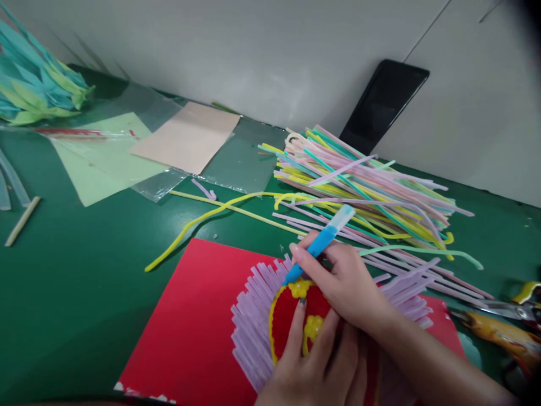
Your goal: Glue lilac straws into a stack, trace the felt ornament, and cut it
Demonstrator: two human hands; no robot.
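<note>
My right hand is closed around a blue pen with a pale see-through end. Its tip touches the yellow edging of a red shape trimmed with yellow pipe cleaner. Below it, my left hand lies with fingers stretched out over the red shape. One fingertip rests by a small yellow flower, and a second yellow flower shows between the fingers. Rows of lilac pipe cleaner pieces fan out around the shape on a red sheet. My hands hide much of the shape's right side.
A heap of coloured pipe cleaners lies behind my hands, with a black phone leaning on the wall. Scissors and an orange-handled tool lie at right. Paper sheets and a blue-green bundle are at left.
</note>
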